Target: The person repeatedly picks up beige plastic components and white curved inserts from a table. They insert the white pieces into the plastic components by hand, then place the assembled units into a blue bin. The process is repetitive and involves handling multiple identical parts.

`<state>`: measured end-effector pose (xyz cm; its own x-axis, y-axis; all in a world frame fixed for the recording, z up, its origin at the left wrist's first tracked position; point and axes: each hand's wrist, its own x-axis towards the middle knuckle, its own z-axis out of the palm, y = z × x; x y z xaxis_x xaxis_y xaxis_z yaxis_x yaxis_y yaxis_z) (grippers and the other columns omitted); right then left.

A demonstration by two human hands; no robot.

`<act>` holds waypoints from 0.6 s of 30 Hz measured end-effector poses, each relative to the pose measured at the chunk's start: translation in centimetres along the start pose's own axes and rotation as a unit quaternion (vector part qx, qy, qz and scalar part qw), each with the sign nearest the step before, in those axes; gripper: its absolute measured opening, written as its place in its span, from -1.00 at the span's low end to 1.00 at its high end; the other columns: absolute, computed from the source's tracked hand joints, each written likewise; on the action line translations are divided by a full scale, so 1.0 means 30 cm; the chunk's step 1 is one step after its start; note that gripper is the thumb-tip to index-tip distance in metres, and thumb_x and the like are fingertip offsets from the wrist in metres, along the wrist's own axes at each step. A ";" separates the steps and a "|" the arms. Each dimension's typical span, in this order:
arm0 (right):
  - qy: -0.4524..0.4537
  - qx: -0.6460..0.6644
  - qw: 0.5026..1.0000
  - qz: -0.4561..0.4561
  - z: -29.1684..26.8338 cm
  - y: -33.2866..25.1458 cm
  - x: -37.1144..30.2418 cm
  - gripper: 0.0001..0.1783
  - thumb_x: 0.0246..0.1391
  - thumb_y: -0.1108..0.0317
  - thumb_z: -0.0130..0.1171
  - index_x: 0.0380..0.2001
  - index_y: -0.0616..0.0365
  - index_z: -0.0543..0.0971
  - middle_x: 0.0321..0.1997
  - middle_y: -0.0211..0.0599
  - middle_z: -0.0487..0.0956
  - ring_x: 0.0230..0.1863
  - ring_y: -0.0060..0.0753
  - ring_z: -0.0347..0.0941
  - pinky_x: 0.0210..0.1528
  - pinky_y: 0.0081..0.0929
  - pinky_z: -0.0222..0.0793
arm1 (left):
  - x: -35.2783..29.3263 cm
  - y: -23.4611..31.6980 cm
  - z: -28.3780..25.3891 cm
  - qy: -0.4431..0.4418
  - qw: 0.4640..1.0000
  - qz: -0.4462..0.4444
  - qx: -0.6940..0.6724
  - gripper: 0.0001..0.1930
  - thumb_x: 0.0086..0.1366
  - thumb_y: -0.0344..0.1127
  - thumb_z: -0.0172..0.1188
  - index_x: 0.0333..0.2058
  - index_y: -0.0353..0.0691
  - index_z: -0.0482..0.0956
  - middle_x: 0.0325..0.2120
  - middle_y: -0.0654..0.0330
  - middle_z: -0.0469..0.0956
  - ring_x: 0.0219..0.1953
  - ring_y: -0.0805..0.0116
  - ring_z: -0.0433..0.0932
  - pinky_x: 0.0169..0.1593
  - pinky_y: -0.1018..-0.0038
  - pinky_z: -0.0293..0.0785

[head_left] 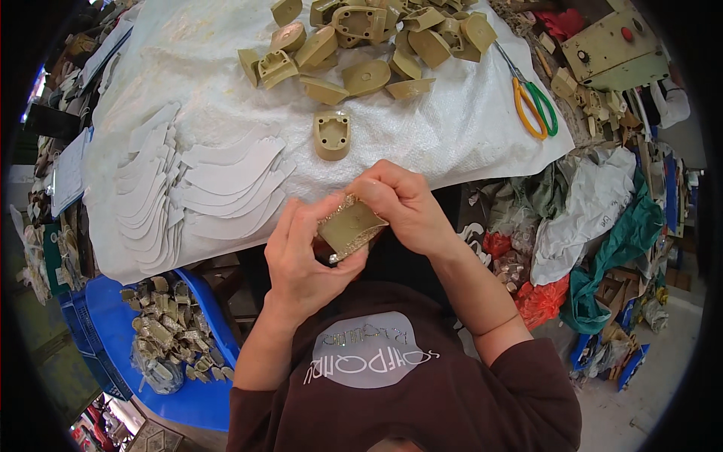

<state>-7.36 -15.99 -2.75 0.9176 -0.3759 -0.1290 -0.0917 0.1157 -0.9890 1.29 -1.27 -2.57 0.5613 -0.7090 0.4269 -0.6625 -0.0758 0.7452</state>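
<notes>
Both hands gripped 1 olive-tan plastic heel block with a glittery strip wrapped around it [351, 226], held in front of the chest just below the near edge of the table covered in white woven sheeting [203, 68]. The left hand [301, 256] had its fingers curled and its thumb pressed on the block's lower end. The right hand [403, 200] pinched the upper end with its fingertips closed on it. A single tan heel block [332, 135] stood just beyond them, with a heap of similar tan heel blocks [376, 38] farther back. Fanned white curved cut pieces [203, 188] lay to the left, and orange- and green-handled scissors [535, 102] to the right.
</notes>
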 end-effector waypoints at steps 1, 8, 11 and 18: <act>-0.022 0.071 0.997 0.003 -0.002 0.012 -0.002 -0.77 0.23 0.27 0.02 -0.32 0.24 0.51 -0.45 -0.52 0.51 -0.43 -0.68 0.35 -0.38 -0.64 0.31 | -0.007 -0.009 0.007 0.011 1.000 0.002 -0.002 -0.42 -0.29 -0.48 0.42 -0.17 -0.28 0.45 -0.48 0.15 0.39 -0.54 0.32 0.43 -0.54 0.50 0.39; 0.035 -0.009 0.997 -0.069 0.039 0.033 -0.027 -0.71 0.28 0.28 -0.09 -0.17 0.26 0.52 -0.32 -0.40 0.54 -0.32 -0.61 0.40 -0.27 -0.59 0.35 | -0.011 0.009 0.052 0.060 0.995 0.017 0.076 -0.44 -0.25 -0.45 0.43 -0.21 -0.33 0.37 -0.47 0.10 0.45 -0.50 0.31 0.52 -0.43 0.53 0.45; 0.082 -0.067 0.989 -0.102 0.070 0.044 -0.022 -0.68 0.29 0.24 -0.10 -0.16 0.28 0.52 -0.29 -0.38 0.53 -0.29 -0.59 0.40 -0.21 -0.61 0.33 | -0.011 0.013 0.068 0.078 0.990 0.021 0.115 -0.44 -0.25 -0.43 0.45 -0.23 -0.33 0.36 -0.47 0.08 0.44 -0.51 0.23 0.52 -0.43 0.49 0.46; 0.042 0.087 0.993 -0.065 0.081 0.064 -0.033 -0.68 0.25 0.29 -0.07 -0.05 0.27 0.46 -0.21 -0.29 0.51 -0.19 -0.54 0.40 -0.11 -0.57 0.32 | -0.004 -0.007 0.068 0.103 0.983 0.062 0.138 -0.45 -0.26 -0.38 0.43 -0.22 -0.34 0.42 -0.56 0.11 0.37 -0.59 0.16 0.41 -0.50 0.36 0.37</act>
<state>-7.50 -13.16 -4.35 0.8814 -0.4721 -0.0139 0.0999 0.2151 -0.9715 0.32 -2.60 -3.83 0.5369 -0.5700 0.6220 -0.8258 -0.2041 0.5258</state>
